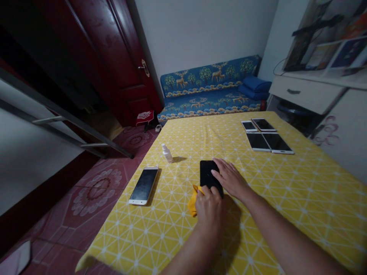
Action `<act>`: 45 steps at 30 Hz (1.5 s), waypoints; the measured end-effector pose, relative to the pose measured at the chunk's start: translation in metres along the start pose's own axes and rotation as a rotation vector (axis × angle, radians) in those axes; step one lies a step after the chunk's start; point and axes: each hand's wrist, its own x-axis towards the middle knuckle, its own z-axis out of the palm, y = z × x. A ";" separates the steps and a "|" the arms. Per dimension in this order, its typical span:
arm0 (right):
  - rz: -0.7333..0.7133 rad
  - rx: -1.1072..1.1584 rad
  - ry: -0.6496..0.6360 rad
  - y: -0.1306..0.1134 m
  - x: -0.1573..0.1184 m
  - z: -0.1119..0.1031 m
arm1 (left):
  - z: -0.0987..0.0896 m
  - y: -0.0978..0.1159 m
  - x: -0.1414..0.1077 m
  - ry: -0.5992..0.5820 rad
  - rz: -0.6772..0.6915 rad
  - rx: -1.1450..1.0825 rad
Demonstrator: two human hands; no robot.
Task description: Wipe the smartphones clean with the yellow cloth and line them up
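A black smartphone (pixel 208 172) lies face up on the yellow patterned tablecloth (pixel 177 229). Bunched under the fingers of my left hand (pixel 210 208) is an orange-yellow cloth (pixel 192 204), pressed on the near part of the phone's screen. My right hand (pixel 231 178) grips the phone's right edge, its thumb over the screen and its fingers along the side. To the left stands a small white spray bottle (pixel 167 153), upright. Nearer the table's left edge rests a white-framed smartphone (pixel 144 186) with a dark screen, apart from both hands.
Toward the far right of the table lie several devices with dark screens, including a white phone (pixel 249 126) and a larger one (pixel 277 142). Beyond the table is a blue patterned sofa (pixel 200 101). White drawers (pixel 306 93) stand at right, and a metal ladder (pixel 71 124) leans at left.
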 end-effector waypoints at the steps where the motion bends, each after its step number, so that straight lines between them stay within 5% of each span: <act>1: -0.001 0.003 0.007 0.000 0.000 -0.001 | 0.000 0.000 0.000 -0.001 0.000 -0.001; 10: 0.084 -0.050 0.088 0.001 -0.007 -0.009 | -0.002 -0.011 0.001 -0.021 0.086 -0.044; 21: 0.165 0.017 0.269 0.034 -0.014 -0.035 | -0.014 -0.058 0.030 0.007 0.414 -0.228; 27: -0.081 0.039 0.017 0.032 -0.018 -0.039 | -0.026 -0.079 0.054 -0.049 0.611 -0.350; 31: -0.092 0.053 -0.119 0.037 -0.022 -0.035 | -0.029 -0.090 0.071 -0.084 0.679 -0.421; 37: -0.095 0.178 -0.100 0.039 -0.021 -0.040 | -0.015 -0.105 0.083 -0.067 0.656 -0.638; 45: -0.096 0.224 -0.062 0.037 -0.022 -0.041 | -0.018 -0.106 0.080 -0.047 0.592 -0.594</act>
